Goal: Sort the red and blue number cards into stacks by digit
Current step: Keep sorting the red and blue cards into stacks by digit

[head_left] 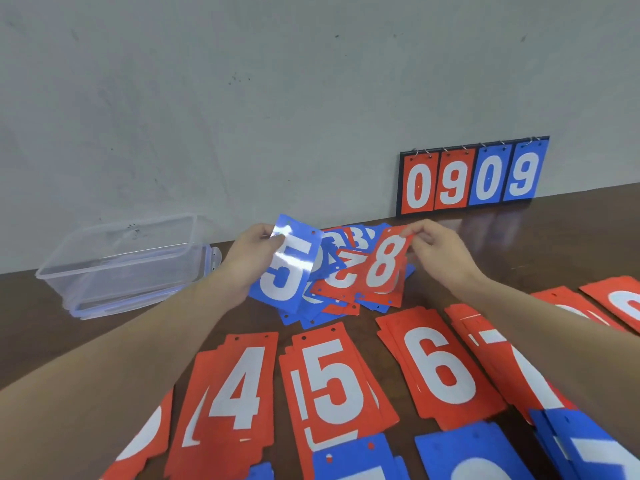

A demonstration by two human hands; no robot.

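**Both hands raised over the loose pile, a card in each**

The left hand (254, 252) reaches forward from the lower left, forearm stretched across the table (104, 341), and pinches the blue 5 card (289, 268) by its upper left edge, thumb on the face and fingers behind. The card tilts upright with glare across its top. The right hand (438, 249) comes in from the lower right and pinches the red 8 card (386, 263) at its top corner between thumb and fingertips; the card hangs slanted below the hand.

Under and between both hands lies the unsorted pile (346, 289) of red and blue cards, overlapping so that most digits are hard to read. Nearer the person than the hands sit red stacks: the 4 stack (239, 386) below the left forearm, the 5 stack (332, 382), the 6 stack (440, 365), and a stack (491, 341) whose digit the right forearm mostly covers. Blue stacks (467, 455) along the bottom edge are cut off. Left of the left hand stands a clear plastic container (128, 261); beyond the right hand, a scoreboard (472, 176) against the wall reads 0909.
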